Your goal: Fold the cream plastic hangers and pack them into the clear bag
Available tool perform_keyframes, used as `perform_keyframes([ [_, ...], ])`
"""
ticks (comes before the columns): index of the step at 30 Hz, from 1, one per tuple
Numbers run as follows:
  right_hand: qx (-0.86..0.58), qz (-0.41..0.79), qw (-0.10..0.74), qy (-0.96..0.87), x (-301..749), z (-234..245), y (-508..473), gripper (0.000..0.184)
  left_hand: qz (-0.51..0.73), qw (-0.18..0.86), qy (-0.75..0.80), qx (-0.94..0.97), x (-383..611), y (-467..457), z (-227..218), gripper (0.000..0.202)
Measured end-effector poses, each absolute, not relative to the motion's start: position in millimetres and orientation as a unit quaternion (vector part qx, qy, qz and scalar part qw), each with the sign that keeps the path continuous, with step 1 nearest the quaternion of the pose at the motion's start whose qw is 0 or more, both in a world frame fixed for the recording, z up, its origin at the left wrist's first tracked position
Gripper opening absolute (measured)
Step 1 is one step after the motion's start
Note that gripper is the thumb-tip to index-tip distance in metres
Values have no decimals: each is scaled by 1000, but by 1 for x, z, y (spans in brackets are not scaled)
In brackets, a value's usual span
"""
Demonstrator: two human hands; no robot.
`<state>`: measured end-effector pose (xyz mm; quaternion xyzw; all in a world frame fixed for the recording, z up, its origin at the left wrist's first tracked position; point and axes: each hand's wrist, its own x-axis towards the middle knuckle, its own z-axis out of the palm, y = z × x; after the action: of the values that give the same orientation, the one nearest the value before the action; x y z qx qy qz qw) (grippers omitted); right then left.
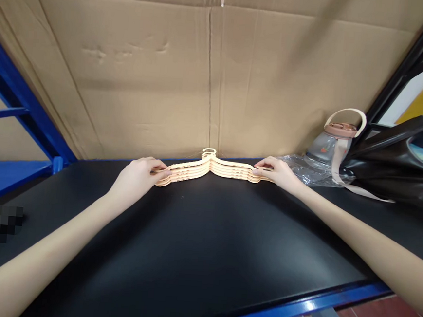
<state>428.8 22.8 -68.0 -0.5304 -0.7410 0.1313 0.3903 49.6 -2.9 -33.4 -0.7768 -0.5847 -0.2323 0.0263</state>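
Observation:
A stack of several cream-coloured clothes hangers point(228, 169) lies at the back of the black tabletop point(190, 244), hooks pointing toward the cardboard behind. My left hand point(139, 176) grips the left end of the stack, thumb and fingers closed around the hanger tips. At the opposite end, my right hand point(278, 173) pinches the right tips between thumb and fingers. The hangers sit one on another with their arms roughly lined up. Parts of both end tips are hidden behind my fingers.
Cardboard point(148, 75) forms the back wall. To the right stand a clear water bottle point(329, 146) with a strap, crinkled plastic wrap point(298, 166) and a black bag point(398, 158). A blue frame post point(22, 95) rises at the left; a blue rim point(295, 306) edges the front.

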Motion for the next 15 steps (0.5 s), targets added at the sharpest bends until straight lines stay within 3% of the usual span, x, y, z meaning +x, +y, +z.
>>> perform_keyframes([
  [15, -542, 152, 375, -737, 433, -69, 27, 36, -225, 16, -599, -769, 50, -2, -34, 41],
])
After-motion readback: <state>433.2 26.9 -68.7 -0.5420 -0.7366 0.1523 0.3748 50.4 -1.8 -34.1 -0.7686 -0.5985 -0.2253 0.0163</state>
